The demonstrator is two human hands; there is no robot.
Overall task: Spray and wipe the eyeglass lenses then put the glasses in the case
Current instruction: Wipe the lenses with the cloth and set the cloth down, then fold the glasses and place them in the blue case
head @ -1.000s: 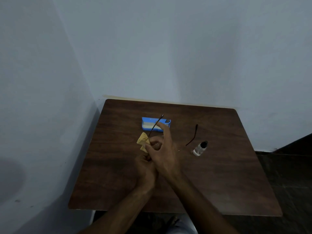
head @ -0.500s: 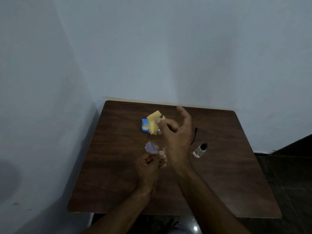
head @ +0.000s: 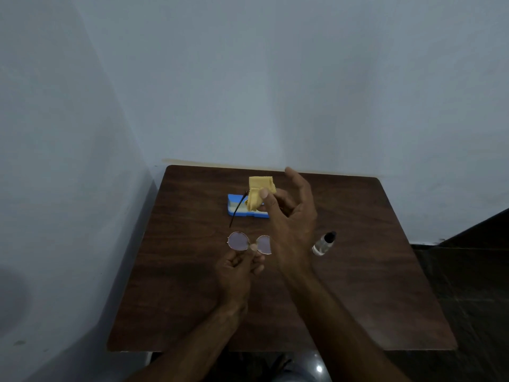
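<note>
Head view: the wiping step looks to be in hand, or at a pause within it. The left hand [head: 239, 267] is closed, pinching the glasses [head: 249, 244] at the bridge and holding them up with both round lenses facing the camera, on the near side of the case [head: 248, 206]. One temple runs from the left lens back toward the case; the other is hidden behind the right hand [head: 292, 216]. That hand is raised over the case's right end, thumb and forefinger pinching a yellow cloth [head: 259, 193], the other fingers spread loosely. The cloth hangs clear of the lenses, partly covering the case from this angle.

The bottle [head: 324, 244] lies tilted on the table [head: 358, 285], to the right of the case and nearer the camera, capped end pointing away, touched by neither hand.

The blue case sits open toward the far edge of the table. Its pale lining shows, and nothing seems to lie inside, though the cloth and hand hide part of it.

If the lenses are clean, the next move calls for putting the cloth down, folding both temples in, then lowering the glasses into the case. If not, the cloth has to come back down onto a lens. I cannot tell from here whether the lenses are clean.
</note>
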